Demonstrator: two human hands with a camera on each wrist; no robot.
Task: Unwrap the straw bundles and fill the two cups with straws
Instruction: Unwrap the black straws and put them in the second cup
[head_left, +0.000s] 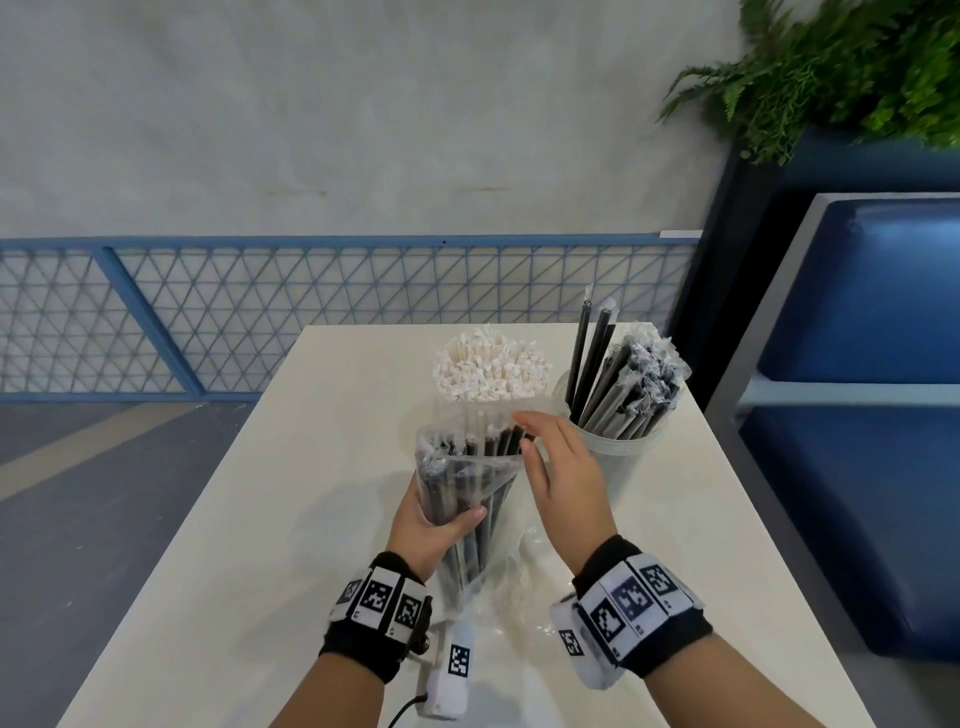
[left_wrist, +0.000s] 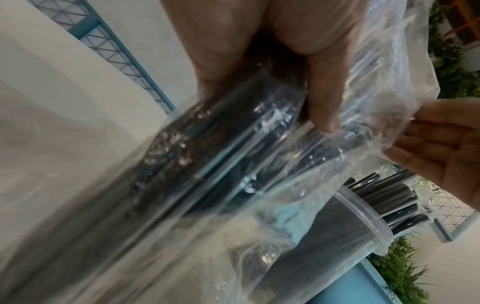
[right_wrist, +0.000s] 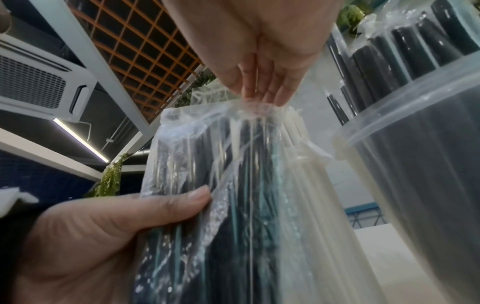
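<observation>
A bundle of black straws (head_left: 467, 483) in a clear plastic bag (head_left: 488, 462) stands upright over the white table (head_left: 291, 493). My left hand (head_left: 431, 525) grips the bundle's middle, thumb (left_wrist: 322, 115) pressed on the film. The bag's top edge is pinched by my right hand (head_left: 527, 434), fingers held together at the rim (right_wrist: 259, 98). Behind the bundle stands a cup packed with white paper-wrapped straws (head_left: 491, 369); the cup itself is mostly hidden. At the right a clear cup (head_left: 618, 457) holds black straws (head_left: 623, 384), also seen close in the wrist views (left_wrist: 363, 226) (right_wrist: 428, 164).
Crumpled clear wrap (head_left: 519, 587) lies on the table between my wrists. A blue padded bench (head_left: 857, 415) stands along the table's right side, with a plant (head_left: 831, 67) above it. A blue mesh railing (head_left: 311, 312) runs behind the table.
</observation>
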